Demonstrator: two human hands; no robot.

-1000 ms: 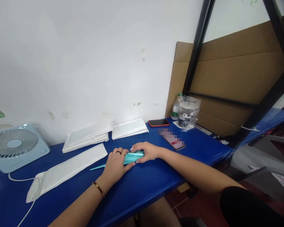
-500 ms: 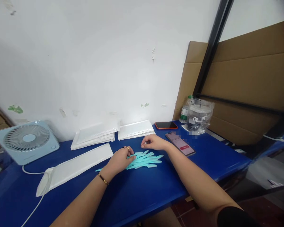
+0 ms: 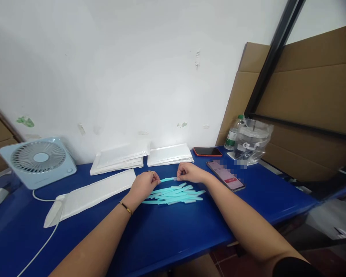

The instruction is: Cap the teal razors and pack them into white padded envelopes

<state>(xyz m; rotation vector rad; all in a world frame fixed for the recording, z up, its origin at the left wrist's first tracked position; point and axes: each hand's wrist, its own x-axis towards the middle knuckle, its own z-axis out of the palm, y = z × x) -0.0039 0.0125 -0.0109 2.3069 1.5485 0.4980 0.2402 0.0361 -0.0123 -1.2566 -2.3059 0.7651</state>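
Between my two hands stretches one thin turquoise stick [image 3: 167,179]. My left hand [image 3: 146,184], with a ring and a bracelet, pinches its left end. The fingers of my right hand [image 3: 188,172] are closed on its pale right end. Just below, a loose pile of turquoise sticks with pale ends [image 3: 175,194] lies on the blue table [image 3: 173,227]. A long white padded envelope [image 3: 95,194] lies to the left of my left hand.
Two stacks of white envelopes [image 3: 118,159] [image 3: 170,154] lie by the wall. A blue fan [image 3: 42,159] with a cable stands left. At right are an orange-edged phone [image 3: 207,151], a lit phone [image 3: 225,175], a bottle [image 3: 232,137] and a bagged container [image 3: 251,142].
My left hand has lifted off the pile, moving up with one stick in its fingers. My right hand has closed on the stick's other end. The view has shifted slightly.
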